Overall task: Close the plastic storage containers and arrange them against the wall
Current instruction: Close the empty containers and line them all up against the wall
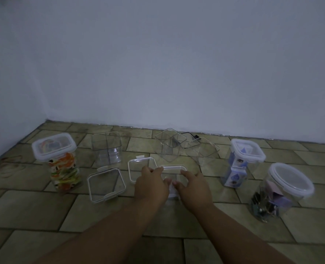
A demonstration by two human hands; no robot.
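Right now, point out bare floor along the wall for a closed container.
Bare tiles along the wall: between the left open container and the middle open container, and right of the blue-packet container. Crowded mid-floor: left lid, middle lid, held lid.

The left tub [106, 147], middle tub [170, 144] and right tub [203, 153] stand open and empty in the far row. The left lid [106, 184], middle lid [137, 168] and right lid [174, 169] lie nearer. The lidded colourful jar [56, 157] stands left, with the card jar [241, 162] and round jar [279, 189] right.

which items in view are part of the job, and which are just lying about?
Job: left open container, middle open container, right open container, two loose lids, held lid, left hand, right hand, three closed containers.
Lying about: black cable.
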